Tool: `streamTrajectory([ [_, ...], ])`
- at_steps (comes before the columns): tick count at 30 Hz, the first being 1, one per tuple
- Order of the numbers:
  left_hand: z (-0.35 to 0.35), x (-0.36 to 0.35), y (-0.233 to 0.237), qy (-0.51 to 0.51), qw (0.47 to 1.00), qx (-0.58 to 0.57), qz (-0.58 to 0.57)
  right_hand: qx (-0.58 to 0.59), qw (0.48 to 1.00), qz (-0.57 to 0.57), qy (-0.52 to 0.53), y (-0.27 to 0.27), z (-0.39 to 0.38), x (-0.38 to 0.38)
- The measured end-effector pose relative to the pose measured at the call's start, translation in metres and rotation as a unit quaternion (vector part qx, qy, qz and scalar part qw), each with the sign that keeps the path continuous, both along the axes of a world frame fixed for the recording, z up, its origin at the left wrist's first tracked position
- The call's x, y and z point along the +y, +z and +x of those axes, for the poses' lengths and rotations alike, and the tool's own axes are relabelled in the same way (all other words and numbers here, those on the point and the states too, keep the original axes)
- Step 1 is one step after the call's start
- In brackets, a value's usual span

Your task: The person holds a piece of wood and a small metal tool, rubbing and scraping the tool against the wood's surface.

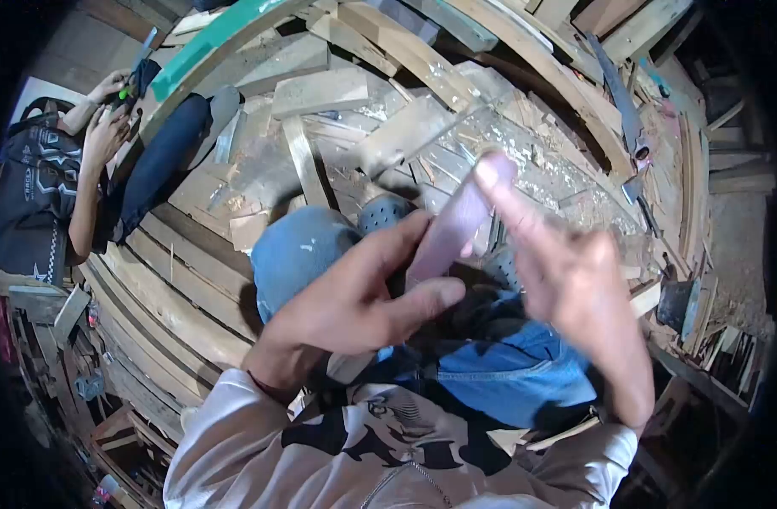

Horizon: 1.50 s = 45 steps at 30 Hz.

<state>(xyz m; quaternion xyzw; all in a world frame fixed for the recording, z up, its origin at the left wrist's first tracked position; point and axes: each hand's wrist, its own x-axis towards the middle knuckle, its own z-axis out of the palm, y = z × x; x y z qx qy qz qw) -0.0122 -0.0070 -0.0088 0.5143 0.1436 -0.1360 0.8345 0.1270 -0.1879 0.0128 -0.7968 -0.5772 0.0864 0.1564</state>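
Observation:
My left hand [354, 297] is closed round the lower end of a flat, elongated, pale purple piece [458, 222], its thumb lying across the near side. The piece tilts up and away to the right; its exact kind cannot be made out. My right hand [566, 263] is smeared by motion. Its index finger reaches to the top end of the piece and appears to touch it, while the other fingers are blurred and partly hidden. Both hands are above my lap, in front of my blue-clad knee [299, 254].
Curved wooden strips [181, 314] lie at the left, and a green-edged one [206, 55] arches behind. Wood offcuts [320, 92] and shavings cover the floor ahead. A handsaw [617, 93] lies at the right. Another person [45, 187] sits at the left, hands raised around a small object.

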Motion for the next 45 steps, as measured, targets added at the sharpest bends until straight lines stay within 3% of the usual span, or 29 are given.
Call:
streamTrajectory([
  [3, 0.002, 0.004, -0.004, -0.012, 0.999, -0.038, 0.025, 0.047, 0.994, -0.05, 0.086, 0.015, -0.015, 0.003],
  [6, 0.005, 0.002, 0.004, -0.007, 1.0, 0.009, 0.011, -0.013, 0.999, 0.02, -0.043, -0.004, 0.009, 0.002],
  [7, 0.005, 0.004, 0.002, -0.017, 1.0, 0.001, 0.018, -0.019, 0.999, 0.028, -0.04, 0.001, 0.003, 0.006],
  [9, 0.003, 0.004, -0.002, -0.017, 0.999, -0.015, 0.038, 0.091, 0.993, -0.039, 0.062, 0.011, -0.02, 0.001],
  [11, 0.002, 0.003, -0.002, -0.024, 1.0, -0.003, 0.012, 0.014, 0.999, 0.002, 0.029, -0.004, 0.009, -0.002],
  [13, 0.002, 0.005, 0.002, -0.018, 1.0, 0.012, -0.022, 0.033, 0.999, 0.029, -0.014, -0.006, 0.004, -0.001],
  [14, 0.003, -0.003, -0.003, 0.059, 0.997, -0.041, 0.027, 0.053, 0.998, 0.011, 0.019, -0.001, -0.008, 0.0],
  [15, -0.001, -0.001, 0.0, 0.031, 0.999, 0.011, -0.006, 0.075, 0.996, -0.012, 0.05, 0.006, -0.018, -0.001],
  [16, 0.002, -0.001, -0.005, 0.038, 0.999, -0.03, 0.015, 0.062, 0.993, -0.071, 0.065, 0.016, -0.013, 0.002],
  [17, 0.005, -0.002, -0.01, 0.043, 0.996, -0.068, 0.035, 0.023, 0.999, 0.008, 0.037, -0.003, -0.005, -0.001],
  [19, 0.001, -0.004, 0.001, 0.039, 0.999, -0.031, 0.009, -0.014, 1.0, -0.015, -0.018, 0.005, 0.004, 0.003],
  [20, 0.002, -0.001, 0.006, 0.035, 0.999, -0.003, -0.01, -0.006, 0.999, -0.038, 0.021, 0.005, -0.012, 0.001],
  [21, 0.001, 0.005, -0.002, -0.04, 0.997, -0.052, 0.046, 0.051, 0.995, -0.033, 0.075, 0.008, -0.015, 0.002],
  [23, 0.003, -0.007, -0.014, 0.061, 0.991, -0.104, 0.059, 0.015, 0.998, 0.023, 0.058, -0.001, -0.005, -0.004],
  [26, -0.001, 0.004, 0.007, -0.011, 1.0, -0.011, 0.01, 0.04, 0.977, 0.043, -0.206, 0.004, 0.029, -0.003],
  [27, -0.002, 0.003, 0.01, 0.008, 1.0, 0.007, 0.024, -0.015, 0.973, 0.074, -0.218, 0.006, 0.029, -0.006],
  [29, -0.002, -0.004, 0.01, 0.078, 0.996, 0.016, 0.028, 0.056, 0.972, 0.159, -0.162, 0.003, 0.03, -0.017],
  [31, 0.001, -0.011, -0.003, 0.167, 0.981, -0.027, 0.099, 0.098, 0.975, 0.163, -0.112, 0.002, 0.028, -0.023],
  [32, 0.0, -0.007, -0.008, 0.169, 0.974, -0.039, 0.144, 0.131, 0.974, 0.14, -0.118, 0.006, 0.03, -0.026],
  [33, -0.001, 0.001, -0.003, 0.132, 0.988, -0.024, 0.081, 0.166, 0.971, 0.117, -0.122, 0.01, 0.032, -0.028],
  [34, 0.001, -0.002, -0.003, 0.144, 0.985, -0.029, 0.088, 0.164, 0.971, 0.122, -0.125, 0.01, 0.032, -0.03],
  [37, 0.005, -0.008, -0.006, 0.15, 0.982, -0.036, 0.108, 0.501, 0.845, 0.127, -0.142, 0.004, 0.031, -0.037],
  [45, 0.009, -0.019, -0.006, 0.128, 0.984, -0.043, 0.112, 0.561, 0.8, 0.175, -0.119, 0.003, 0.03, -0.048],
])
